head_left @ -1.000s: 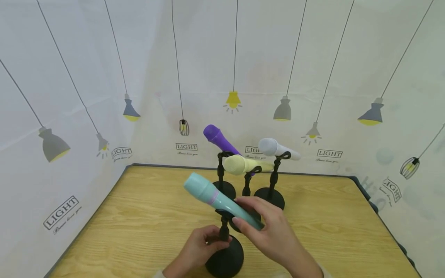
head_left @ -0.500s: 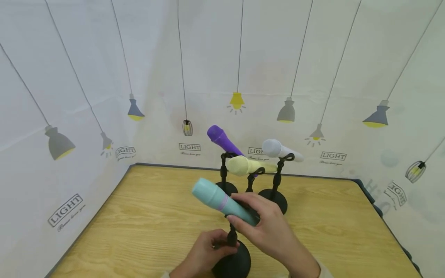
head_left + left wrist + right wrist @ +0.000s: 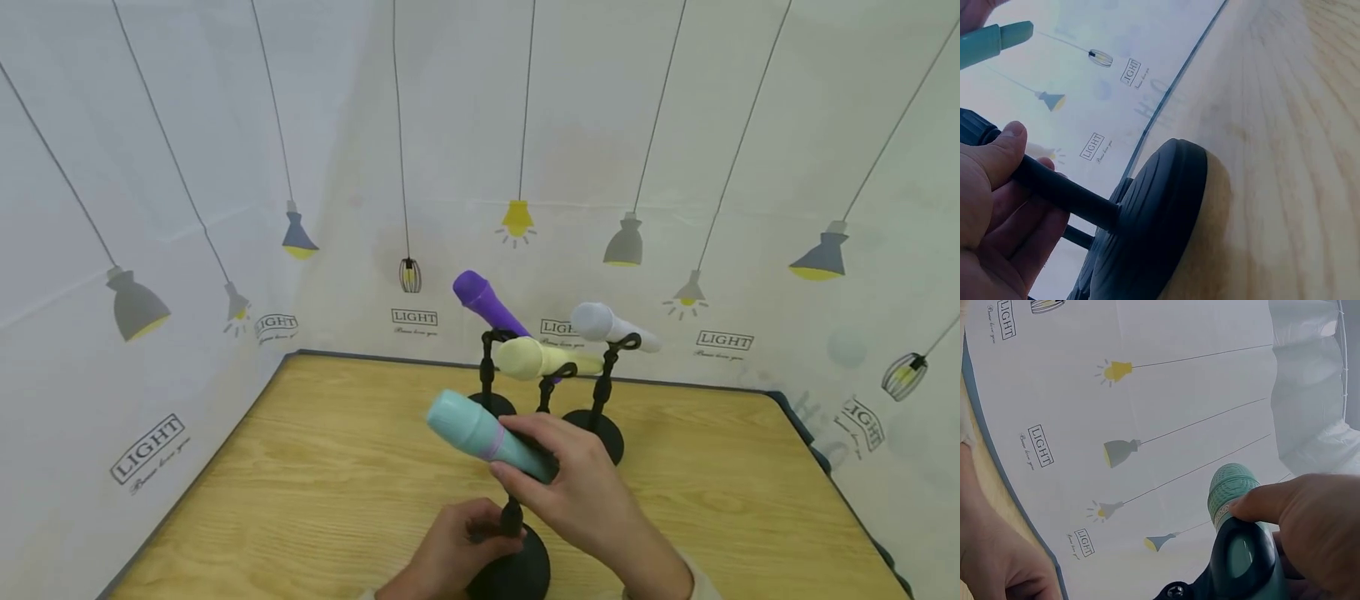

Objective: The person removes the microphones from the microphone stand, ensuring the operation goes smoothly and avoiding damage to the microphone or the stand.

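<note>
A teal microphone (image 3: 468, 425) with a light purple ring sits tilted in the clip of a black desk stand (image 3: 517, 571). My right hand (image 3: 585, 479) grips its body between thumb and fingers, just behind the ring. In the right wrist view, the black clip (image 3: 1235, 556) wraps the teal body close by the thumb. My left hand (image 3: 465, 542) holds the stand's pole (image 3: 1072, 194) low, above the round base (image 3: 1154, 219). The teal tail end (image 3: 1016, 34) sticks out past the right hand in the left wrist view.
Behind stand a purple microphone (image 3: 491, 304), a pale yellow one (image 3: 525, 358) and a white one (image 3: 600, 321), each on a black stand. A wood-grain table (image 3: 337, 450) meets a white backdrop (image 3: 450, 125) printed with lamps.
My right hand has shifted forward along the teal microphone, its thumb now nearer the ring. The left hand keeps its hold on the pole. The head view has turned slightly left.
</note>
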A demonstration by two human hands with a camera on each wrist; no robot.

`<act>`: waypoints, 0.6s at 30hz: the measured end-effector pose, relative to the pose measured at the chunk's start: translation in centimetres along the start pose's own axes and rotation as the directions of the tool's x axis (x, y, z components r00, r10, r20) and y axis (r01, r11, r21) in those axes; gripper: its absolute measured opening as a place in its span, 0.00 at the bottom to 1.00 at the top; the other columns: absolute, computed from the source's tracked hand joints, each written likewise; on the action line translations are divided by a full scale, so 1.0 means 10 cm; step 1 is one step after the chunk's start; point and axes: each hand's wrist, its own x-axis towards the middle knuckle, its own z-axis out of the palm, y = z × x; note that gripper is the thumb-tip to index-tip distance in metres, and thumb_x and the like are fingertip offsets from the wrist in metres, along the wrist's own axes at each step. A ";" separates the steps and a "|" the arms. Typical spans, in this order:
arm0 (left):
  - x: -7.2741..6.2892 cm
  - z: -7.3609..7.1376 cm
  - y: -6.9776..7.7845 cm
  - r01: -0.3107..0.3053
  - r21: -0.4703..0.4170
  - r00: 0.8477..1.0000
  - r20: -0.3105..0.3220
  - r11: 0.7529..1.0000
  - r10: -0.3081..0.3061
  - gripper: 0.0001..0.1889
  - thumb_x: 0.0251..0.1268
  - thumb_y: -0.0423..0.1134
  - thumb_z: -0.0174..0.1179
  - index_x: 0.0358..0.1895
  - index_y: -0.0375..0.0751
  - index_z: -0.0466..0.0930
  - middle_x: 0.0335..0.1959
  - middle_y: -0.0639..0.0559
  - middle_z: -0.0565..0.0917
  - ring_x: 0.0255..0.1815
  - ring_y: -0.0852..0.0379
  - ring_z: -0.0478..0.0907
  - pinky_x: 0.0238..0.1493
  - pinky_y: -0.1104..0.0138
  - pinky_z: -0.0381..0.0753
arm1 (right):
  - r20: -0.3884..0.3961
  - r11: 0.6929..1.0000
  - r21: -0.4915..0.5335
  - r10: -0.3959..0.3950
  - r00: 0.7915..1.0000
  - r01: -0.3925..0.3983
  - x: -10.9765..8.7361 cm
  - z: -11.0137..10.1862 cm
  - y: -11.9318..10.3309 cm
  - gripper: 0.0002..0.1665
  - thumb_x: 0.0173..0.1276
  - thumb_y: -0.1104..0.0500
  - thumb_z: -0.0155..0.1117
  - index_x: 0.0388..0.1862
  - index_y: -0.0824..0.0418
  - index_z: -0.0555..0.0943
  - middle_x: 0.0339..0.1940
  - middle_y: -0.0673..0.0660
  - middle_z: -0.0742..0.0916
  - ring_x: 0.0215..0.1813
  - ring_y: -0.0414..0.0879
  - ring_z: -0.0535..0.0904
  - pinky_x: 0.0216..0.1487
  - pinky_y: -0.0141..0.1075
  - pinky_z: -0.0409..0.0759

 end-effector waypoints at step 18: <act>0.04 0.06 0.00 0.017 -0.044 1.000 0.010 0.999 -0.017 0.03 0.71 0.32 0.71 0.44 0.38 0.90 0.44 0.46 0.94 0.47 0.65 0.90 0.53 0.76 0.84 | 0.029 0.999 0.043 -0.015 0.999 0.013 0.04 -0.05 -0.02 0.18 0.70 0.56 0.80 0.58 0.53 0.90 0.50 0.47 0.93 0.47 0.38 0.87 0.44 0.33 0.85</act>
